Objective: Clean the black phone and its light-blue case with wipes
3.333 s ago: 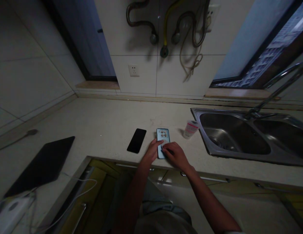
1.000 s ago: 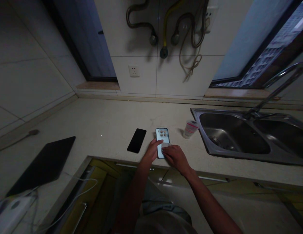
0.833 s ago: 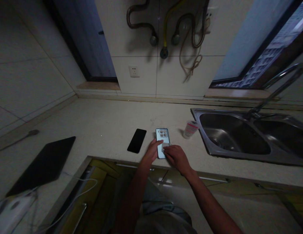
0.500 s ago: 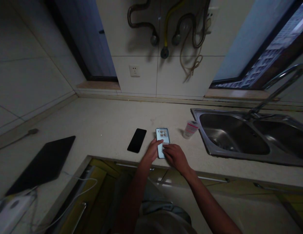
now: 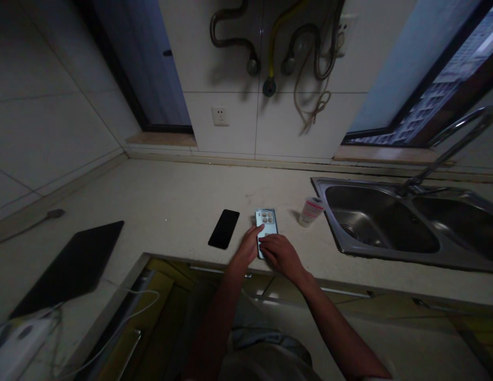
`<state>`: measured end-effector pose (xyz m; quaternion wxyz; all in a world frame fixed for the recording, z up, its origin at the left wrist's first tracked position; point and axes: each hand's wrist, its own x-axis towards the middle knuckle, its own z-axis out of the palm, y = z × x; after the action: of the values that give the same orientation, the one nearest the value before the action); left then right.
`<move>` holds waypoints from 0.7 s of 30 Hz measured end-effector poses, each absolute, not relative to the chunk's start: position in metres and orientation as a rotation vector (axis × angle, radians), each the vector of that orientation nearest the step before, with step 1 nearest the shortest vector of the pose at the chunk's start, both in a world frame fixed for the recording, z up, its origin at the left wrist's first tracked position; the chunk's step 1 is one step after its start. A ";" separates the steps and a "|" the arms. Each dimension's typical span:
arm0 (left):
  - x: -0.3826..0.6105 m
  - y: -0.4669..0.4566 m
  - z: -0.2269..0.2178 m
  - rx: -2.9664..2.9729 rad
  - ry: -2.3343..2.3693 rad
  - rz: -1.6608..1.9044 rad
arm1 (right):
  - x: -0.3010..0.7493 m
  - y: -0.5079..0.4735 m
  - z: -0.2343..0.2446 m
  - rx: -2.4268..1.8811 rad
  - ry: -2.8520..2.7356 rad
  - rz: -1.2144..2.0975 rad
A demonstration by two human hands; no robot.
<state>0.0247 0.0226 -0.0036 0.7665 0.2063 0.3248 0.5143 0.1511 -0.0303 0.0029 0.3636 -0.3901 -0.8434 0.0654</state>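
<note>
A light blue phone [image 5: 271, 228] lies with its back up on the counter, its camera block at the far end. My left hand [image 5: 248, 246] holds the phone's left side, thumb laid over the back. Across the lower part of the back reaches my right hand [image 5: 281, 253], its fingers bent and drawn together with the tips at the surface. Whatever may be between those fingertips is too small to tell. Left of my hands, a second phone [image 5: 224, 229] lies flat with its dark face up.
A clear plastic cup [image 5: 311, 211] with red print stands right of the phone, beside the steel double sink [image 5: 337, 246]. On the left lie a dark flat panel [image 5: 73, 267], a white cable [image 5: 145, 292] and a white box-like item [image 5: 21, 344]. The counter's front edge is close to my wrists.
My right hand's fingertips have slid slightly left and down over the phone's back. The left hand keeps its hold. The view has shifted slightly.
</note>
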 end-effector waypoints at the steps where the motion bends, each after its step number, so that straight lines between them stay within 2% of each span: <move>1: 0.025 0.023 -0.004 0.446 0.703 1.113 | 0.153 -0.031 0.003 -0.995 -2.182 0.182; 6: 0.024 0.021 -0.002 0.439 0.703 1.097 | 0.159 -0.035 0.007 -0.973 -2.178 0.223; 11: 0.023 0.021 -0.002 0.446 0.705 1.071 | 0.170 -0.034 0.021 -1.087 -1.924 0.258; 17: 0.022 0.022 -0.007 0.466 0.728 1.069 | 0.187 -0.023 0.028 -1.260 -1.525 0.571; 21: 0.022 0.022 -0.008 0.462 0.724 1.064 | 0.192 -0.013 0.021 -1.283 -1.338 0.640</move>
<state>0.0215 0.0224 -0.0079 0.7752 0.2134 0.3344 0.4916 0.1919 -0.0130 0.0205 0.5566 -0.5436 -0.5667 0.2712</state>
